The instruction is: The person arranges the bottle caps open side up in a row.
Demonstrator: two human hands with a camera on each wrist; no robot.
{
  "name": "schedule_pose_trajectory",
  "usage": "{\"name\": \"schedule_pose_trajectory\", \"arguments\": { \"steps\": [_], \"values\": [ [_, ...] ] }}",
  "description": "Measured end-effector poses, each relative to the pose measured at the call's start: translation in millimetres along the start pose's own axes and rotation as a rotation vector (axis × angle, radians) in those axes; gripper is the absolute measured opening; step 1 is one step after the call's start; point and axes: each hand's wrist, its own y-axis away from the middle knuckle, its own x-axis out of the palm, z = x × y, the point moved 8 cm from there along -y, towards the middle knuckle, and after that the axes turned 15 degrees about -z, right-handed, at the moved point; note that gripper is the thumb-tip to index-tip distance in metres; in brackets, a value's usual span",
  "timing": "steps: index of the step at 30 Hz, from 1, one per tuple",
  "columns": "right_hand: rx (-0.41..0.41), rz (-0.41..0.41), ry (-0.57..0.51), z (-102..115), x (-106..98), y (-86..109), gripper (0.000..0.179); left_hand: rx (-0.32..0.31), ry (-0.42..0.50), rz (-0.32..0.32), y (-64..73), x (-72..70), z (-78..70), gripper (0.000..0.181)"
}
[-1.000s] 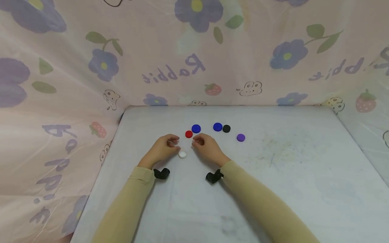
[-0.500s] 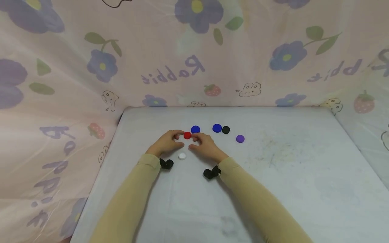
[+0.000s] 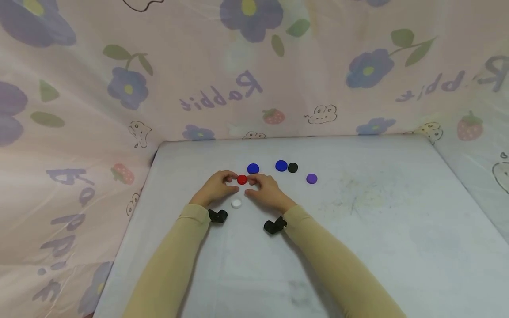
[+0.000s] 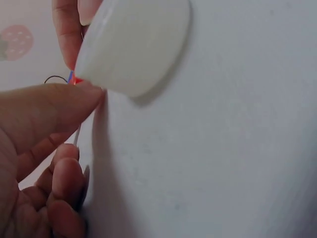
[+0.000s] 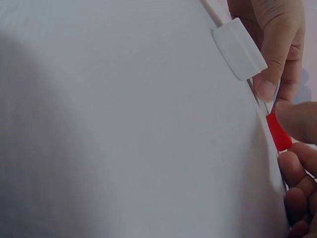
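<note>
A small round red cap (image 3: pixel 242 179) lies on the table between both hands. My left hand (image 3: pixel 216 187) is on its left side and my right hand (image 3: pixel 268 192) on its right, index fingertips right at its edge. Both thumbs stand apart from the index fingers, nearer the body. Just in front of the hands lies a white cap (image 3: pixel 236 203), which fills the upper part of the left wrist view. In the right wrist view, the red cap (image 5: pixel 279 132) shows beside the right thumb, past the white cap (image 5: pixel 239 49).
Behind the hands lie a blue cap (image 3: pixel 253 168), a second blue cap (image 3: pixel 281 165) with a black cap (image 3: pixel 292 167) beside it, and a purple cap (image 3: pixel 312 178) farther right. A patterned curtain (image 3: pixel 167 110) encloses the white table (image 3: pixel 397 243) at the back and sides.
Both hands have come to the red cap from either side, the left reaching forward past the white cap. The red cap has shifted slightly towards the body, away from the blue one.
</note>
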Motion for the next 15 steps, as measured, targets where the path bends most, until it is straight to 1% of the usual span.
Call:
{"name": "schedule_pose_trajectory", "arguments": {
  "steps": [5,9,15],
  "values": [
    [-0.001,-0.001,-0.015,1.9,-0.4,0.1,0.039,-0.004,0.006,-0.014,0.4,-0.1,-1.8,0.037],
    [-0.003,0.0,-0.015,2.2,-0.5,0.1,0.038,-0.012,0.004,-0.026,2.1,-1.4,-4.2,0.035],
    [0.016,-0.004,-0.016,1.4,-1.3,0.9,0.037,-0.024,0.029,-0.053,5.6,-2.6,-6.2,0.033]
  ]
}}
